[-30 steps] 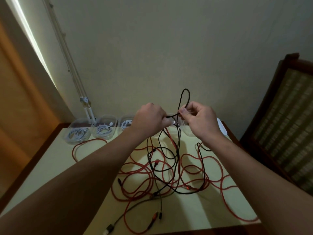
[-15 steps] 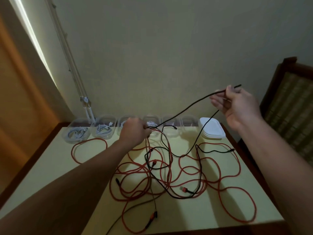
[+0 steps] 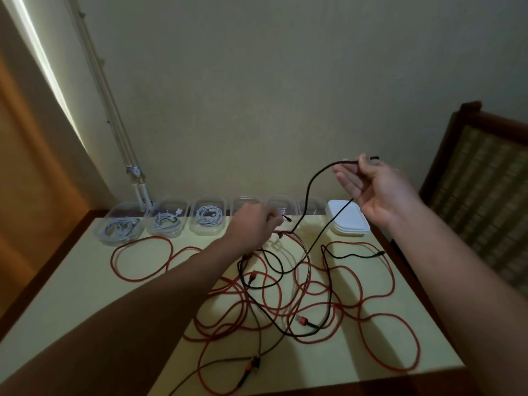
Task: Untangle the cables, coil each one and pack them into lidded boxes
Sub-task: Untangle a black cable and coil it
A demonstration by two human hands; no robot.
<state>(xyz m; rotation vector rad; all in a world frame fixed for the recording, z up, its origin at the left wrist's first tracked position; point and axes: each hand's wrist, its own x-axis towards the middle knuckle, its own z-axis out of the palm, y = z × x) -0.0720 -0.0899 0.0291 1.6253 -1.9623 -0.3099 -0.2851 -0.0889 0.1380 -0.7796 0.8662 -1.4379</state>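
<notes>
One black cable point(image 3: 310, 184) is pinched near its end in the right grip point(image 3: 380, 192), raised above the desk point(image 3: 85, 281), and sags into the red-and-black tangle point(image 3: 302, 320) lying there. The left grip point(image 3: 251, 227) is curled on strands at the tangle's far edge. Boxes point(image 3: 168, 221) are lined along the wall.

Pale yellow bench point(image 3: 71, 281) with dark wooden edging; woven-backed wooden chair point(image 3: 480, 172) at far right; white conduit pipes point(image 3: 107, 90) slanting down the wall at far left.

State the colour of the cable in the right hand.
Black. The cable shows best in the head view, pinched by the right hand.
</notes>
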